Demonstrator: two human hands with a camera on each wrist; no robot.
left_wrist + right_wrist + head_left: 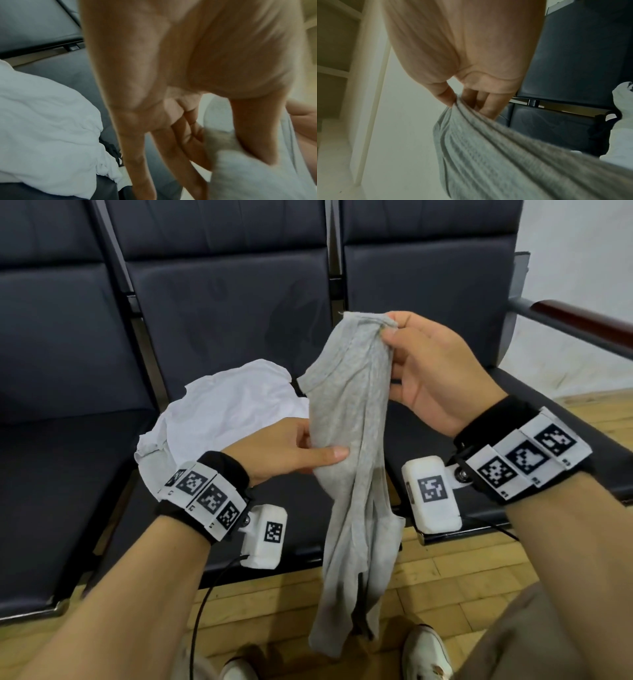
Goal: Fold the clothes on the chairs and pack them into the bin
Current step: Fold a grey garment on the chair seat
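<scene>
Grey garment: a soft grey knit garment (356, 419) hangs between the two hands, bunched into long vertical folds, held in the air in front of the chairs and clear of the seats; its lower end dangles above the wooden floor (445, 587).
Right hand: the right hand (435, 371) is raised, palm toward the wearer, thumb and fingers pinching the gathered top edge of the grey garment; the right wrist view shows the cloth bunched against the fingertips (447, 100) and stretching away from them.
Left hand: the left hand (287, 451) sits lower, thumb laid across the front of the grey garment at its middle and fingers behind it, so the cloth is pinched between them; the left wrist view is blurred but shows the thumb (254, 128) pressed on the grey cloth.
Wrists: each wrist carries a black band with white marker tiles and a white camera box.
White garment: a crumpled white garment (226, 409) lies on the middle seat, just behind the left hand.
Chairs: a row of dark padded chairs (226, 302), with an armrest (582, 320) at the right end.
Feet: light shoes (428, 652) at the lower edge.
</scene>
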